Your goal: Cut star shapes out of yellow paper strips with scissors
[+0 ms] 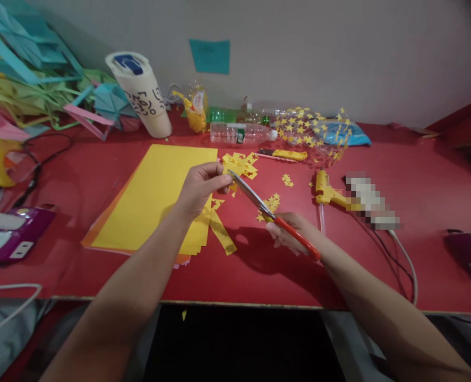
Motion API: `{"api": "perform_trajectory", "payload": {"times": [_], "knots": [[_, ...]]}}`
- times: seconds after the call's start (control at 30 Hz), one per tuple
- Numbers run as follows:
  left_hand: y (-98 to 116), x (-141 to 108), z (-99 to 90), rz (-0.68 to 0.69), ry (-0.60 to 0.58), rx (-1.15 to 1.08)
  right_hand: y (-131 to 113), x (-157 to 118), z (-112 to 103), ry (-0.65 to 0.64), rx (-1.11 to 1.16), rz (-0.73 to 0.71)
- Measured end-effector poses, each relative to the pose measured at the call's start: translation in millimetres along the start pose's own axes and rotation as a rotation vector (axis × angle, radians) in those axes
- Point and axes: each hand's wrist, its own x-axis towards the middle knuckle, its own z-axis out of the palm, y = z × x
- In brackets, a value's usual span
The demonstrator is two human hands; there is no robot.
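Note:
My left hand [205,185] pinches a small piece of yellow paper [230,179] above the yellow sheets [155,196]. In my right hand [293,231] are red-handled scissors [255,199], their blade tips at that piece. Beyond my fingertips lie yellow scraps with star-shaped holes [241,163]. Small yellow paper stars [271,206] are heaped under the scissors, and a smaller group of stars [287,180] sits farther back. A yellow strip [223,233] rests beside the sheets.
Along the wall stand a white tumbler [142,95], a clear bottle [239,133] and a star-covered clear object [315,130]. A yellow-handled cutter [287,155] lies before them. On the right are a yellow glue gun [326,192] and cables; folded paper shapes [28,79] fill the left.

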Motion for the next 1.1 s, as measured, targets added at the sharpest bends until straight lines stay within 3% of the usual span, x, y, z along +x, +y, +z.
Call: {"api": "perform_trajectory", "payload": {"times": [0.43,0.83,1.1], "knots": [[0,-1,-0.4,-0.022,-0.035,0.006,8,3,-2,-0.061,-0.018,-0.087],[0,0,0.3,-0.018,-0.034,-0.011,8,4,2,0.004,0.020,-0.028],[-4,2,-0.8,0.056,0.059,-0.075,10,5,2,0.015,0.033,-0.058]]}}
